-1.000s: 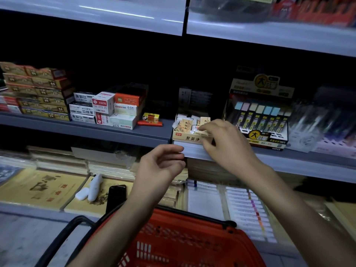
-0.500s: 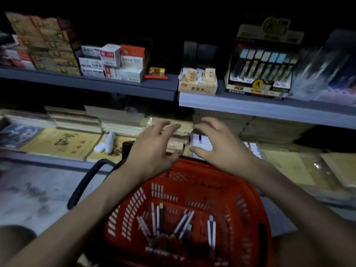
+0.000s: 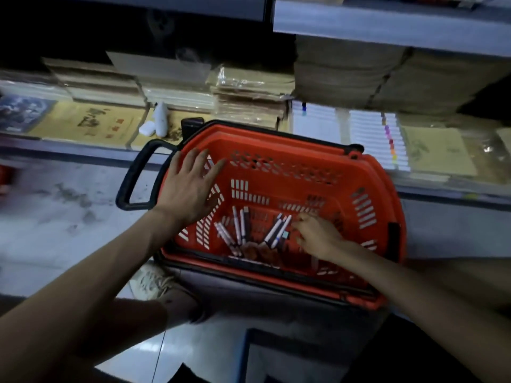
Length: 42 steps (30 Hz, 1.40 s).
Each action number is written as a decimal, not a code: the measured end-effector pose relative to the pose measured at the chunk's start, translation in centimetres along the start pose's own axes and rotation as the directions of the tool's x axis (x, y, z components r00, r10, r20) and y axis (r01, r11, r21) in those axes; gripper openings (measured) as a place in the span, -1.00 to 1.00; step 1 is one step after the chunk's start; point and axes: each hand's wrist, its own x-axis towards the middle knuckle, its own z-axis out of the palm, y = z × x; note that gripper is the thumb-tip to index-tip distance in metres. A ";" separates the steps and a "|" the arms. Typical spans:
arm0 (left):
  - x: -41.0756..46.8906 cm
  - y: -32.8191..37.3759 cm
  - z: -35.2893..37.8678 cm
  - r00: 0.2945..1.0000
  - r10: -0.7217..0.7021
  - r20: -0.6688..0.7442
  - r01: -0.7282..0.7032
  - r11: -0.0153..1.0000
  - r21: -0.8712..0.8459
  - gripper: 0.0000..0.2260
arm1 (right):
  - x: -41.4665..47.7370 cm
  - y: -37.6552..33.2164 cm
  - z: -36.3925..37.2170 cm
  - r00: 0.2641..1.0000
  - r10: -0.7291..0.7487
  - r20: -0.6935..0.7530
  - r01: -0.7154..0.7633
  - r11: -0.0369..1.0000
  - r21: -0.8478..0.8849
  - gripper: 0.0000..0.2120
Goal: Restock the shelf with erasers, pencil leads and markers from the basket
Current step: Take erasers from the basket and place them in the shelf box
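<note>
A red plastic basket [image 3: 282, 172] with a black handle [image 3: 135, 178] stands in front of me, below the shelves. Several white markers [image 3: 237, 228] lie on its floor, some fanned out at the left and more [image 3: 276, 230] near the middle. My left hand [image 3: 190, 186] rests flat with fingers spread on the basket's left rim. My right hand [image 3: 315, 233] is down inside the basket, fingers curled beside the middle markers; whether it grips one I cannot tell. The eraser box and pencil-lead display are out of view.
The lower shelf [image 3: 83, 146] behind the basket holds yellow notebooks [image 3: 91, 123], stacked brown paper packs [image 3: 249, 95], white pads with coloured tabs [image 3: 370, 134] and a small white device [image 3: 160, 118]. My shoe [image 3: 149, 281] and the tiled floor are at the left.
My view dropped from the eraser shelf to the basket. The right hand left the eraser box and went down into the basket; the left hand settled on the rim.
</note>
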 end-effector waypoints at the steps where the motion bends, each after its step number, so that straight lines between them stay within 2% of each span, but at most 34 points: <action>1: -0.4 -0.1 0.6 1.000 -0.009 0.010 0.009 1.000 0.029 -0.18 | 0.0 0.1 1.1 0.999 0.027 0.036 -0.027 1.000 -0.007 -0.70; 4: -1.8 0.1 1.6 0.999 -0.040 0.027 0.037 0.992 0.120 -0.12 | 0.0 -0.5 3.6 0.974 0.080 0.211 -0.070 0.996 -0.057 -0.71; 7: -3.3 0.4 1.9 0.998 -0.061 0.017 0.059 0.991 0.121 -0.12 | 0.5 -1.7 6.1 0.955 0.089 0.284 -0.091 0.996 -0.008 -0.69; 9: -4.4 0.7 2.2 0.997 -0.072 0.022 0.068 0.989 0.132 -0.13 | 1.4 -2.7 7.7 0.940 0.168 0.297 -0.200 0.976 0.081 -0.68; 12: -5.8 1.0 2.4 0.997 -0.074 0.021 0.070 0.988 0.135 -0.16 | 3.1 -3.9 9.8 0.883 0.314 0.347 -0.409 0.879 0.244 -0.52; 17: -6.5 1.2 2.5 0.998 -0.067 0.003 0.066 0.992 0.108 -0.25 | 4.7 -5.2 13.8 0.796 0.478 0.371 -0.597 0.722 0.349 -0.25; 20: -6.5 1.2 2.5 0.997 -0.071 0.008 0.070 0.992 0.107 -0.26 | 4.7 -4.8 15.8 0.820 0.503 0.273 -0.572 0.731 0.372 -0.32; 23: -6.4 1.1 2.4 0.998 -0.064 0.004 0.063 0.992 0.108 -0.28 | 4.5 -3.8 16.2 0.848 0.461 0.261 -0.529 0.724 0.443 -0.38; 26: -6.4 1.1 2.5 0.998 -0.062 0.002 0.061 0.993 0.103 -0.30 | 3.9 -3.8 15.4 0.872 0.429 0.237 -0.488 0.718 0.496 -0.59; 28: -6.4 1.1 2.5 0.998 -0.060 0.004 0.060 0.992 0.109 -0.32 | 3.8 -4.1 15.5 0.865 0.448 0.226 -0.496 0.696 0.519 -0.64; 33: -6.5 1.3 2.4 0.998 -0.066 0.026 0.062 0.990 0.127 -0.36 | 4.5 -4.9 15.6 0.831 0.498 0.246 -0.547 0.655 0.522 -0.55; 35: -6.5 1.3 2.4 0.998 -0.066 0.024 0.063 0.991 0.118 -0.39 | 4.9 -5.1 15.2 0.815 0.514 0.267 -0.573 0.650 0.499 -0.58; 39: -6.4 1.2 2.4 0.998 -0.062 0.011 0.061 0.992 0.110 -0.41 | 5.2 -5.4 15.2 0.815 0.525 0.245 -0.578 0.712 0.398 -0.59; 42: -6.4 1.4 2.3 0.998 -0.063 0.017 0.060 0.992 0.113 -0.39 | 5.1 -5.7 15.1 0.861 0.478 0.174 -0.506 0.774 0.381 -0.56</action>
